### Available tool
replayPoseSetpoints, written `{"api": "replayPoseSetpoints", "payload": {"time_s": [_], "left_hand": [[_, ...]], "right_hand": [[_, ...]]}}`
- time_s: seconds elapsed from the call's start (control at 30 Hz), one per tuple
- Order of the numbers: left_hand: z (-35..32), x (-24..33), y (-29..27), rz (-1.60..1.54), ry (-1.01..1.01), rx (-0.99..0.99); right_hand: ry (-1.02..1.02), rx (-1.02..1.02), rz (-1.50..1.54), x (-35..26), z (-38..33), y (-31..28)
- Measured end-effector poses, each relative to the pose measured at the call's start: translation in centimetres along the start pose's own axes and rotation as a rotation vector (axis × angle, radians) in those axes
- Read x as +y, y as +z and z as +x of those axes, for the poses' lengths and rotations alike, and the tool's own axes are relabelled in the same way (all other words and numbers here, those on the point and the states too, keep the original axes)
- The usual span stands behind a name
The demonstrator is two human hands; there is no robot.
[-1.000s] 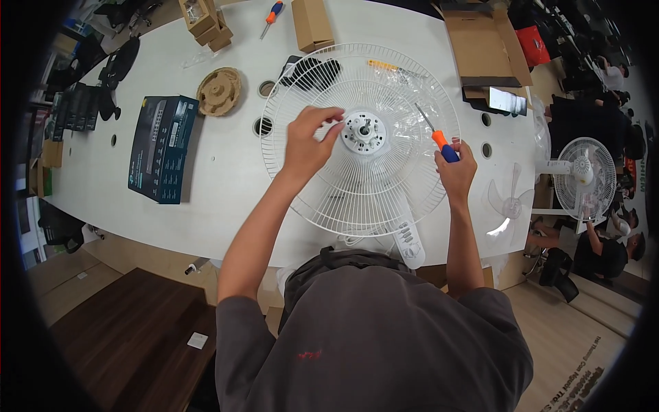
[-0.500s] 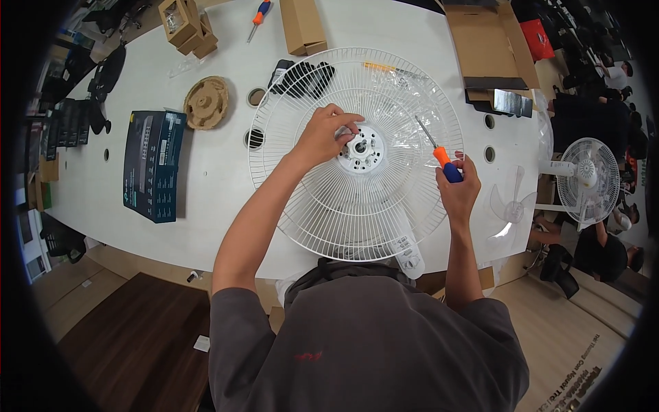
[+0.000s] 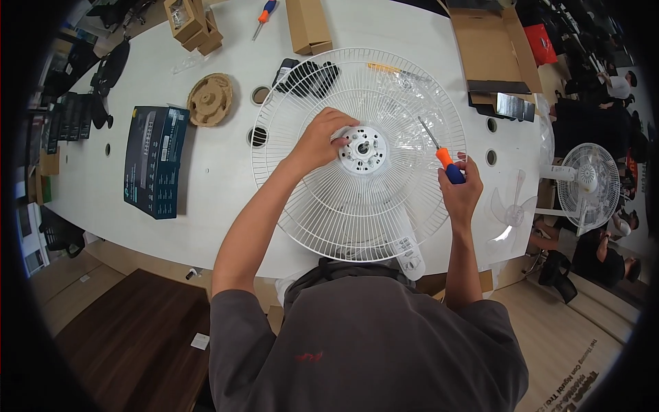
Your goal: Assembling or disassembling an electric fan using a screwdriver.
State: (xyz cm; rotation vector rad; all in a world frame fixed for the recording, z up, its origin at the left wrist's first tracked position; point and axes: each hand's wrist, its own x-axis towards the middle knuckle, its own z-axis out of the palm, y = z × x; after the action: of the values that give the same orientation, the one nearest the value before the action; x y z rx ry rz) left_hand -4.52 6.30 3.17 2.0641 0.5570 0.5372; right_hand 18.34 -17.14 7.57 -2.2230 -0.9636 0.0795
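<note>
A round white wire fan guard (image 3: 302, 218) lies in front of me, over a white fan base whose control panel (image 3: 410, 255) sticks out at its near edge. At the guard's centre is a white hub plate (image 3: 371, 163) with holes and a metal shaft. My left hand (image 3: 321, 141) is at the plate's upper left edge, its fingers bent and closed; what they hold, if anything, is hidden. In my right hand (image 3: 463, 194) is a screwdriver (image 3: 445, 157) with an orange and blue handle, tip pointing up and left, over the guard's right side.
Clear fan blades (image 3: 513, 214) lie at the right edge of the white table (image 3: 226, 226). Farther off are an open cardboard box (image 3: 484, 48), black gloves (image 3: 309, 77), a pulp mould (image 3: 209, 100) and a second screwdriver (image 3: 263, 19). A dark box (image 3: 155, 162) stands left.
My left fingers have shifted slightly away from the shaft, toward the hub plate's upper left edge. The right hand keeps the screwdriver in much the same place. The whole view has shifted a little.
</note>
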Motion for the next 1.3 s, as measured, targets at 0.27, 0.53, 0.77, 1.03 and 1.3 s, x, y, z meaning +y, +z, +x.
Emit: {"api": "replayPoseSetpoints", "payload": {"time_s": [0.27,0.53,0.77,1.03,1.3], "left_hand": [[-2.7,1.0,1.1,0.22,-0.005,0.081],[-4.4,2.8,2.0,0.42,-0.27,-0.124],[-4.5,3.1,3.5,0.439,-0.368,-0.125],[-3.7,3.5,3.1,0.424,-0.38,-0.166],[-4.1,3.3,3.5,0.443,-0.369,-0.111]], "right_hand": [[0.096,-0.028,0.067,-0.5,0.1,-0.3],[-0.043,-0.083,-0.004,-0.2,0.4,-0.7],[-0.251,-0.098,-0.197,-0.6,1.9,-2.1],[-0.566,-0.246,-0.357,-8.7,6.0,-2.8],[-1.006,-0.478,-0.624,-14.9,9.4,-0.2]]}}
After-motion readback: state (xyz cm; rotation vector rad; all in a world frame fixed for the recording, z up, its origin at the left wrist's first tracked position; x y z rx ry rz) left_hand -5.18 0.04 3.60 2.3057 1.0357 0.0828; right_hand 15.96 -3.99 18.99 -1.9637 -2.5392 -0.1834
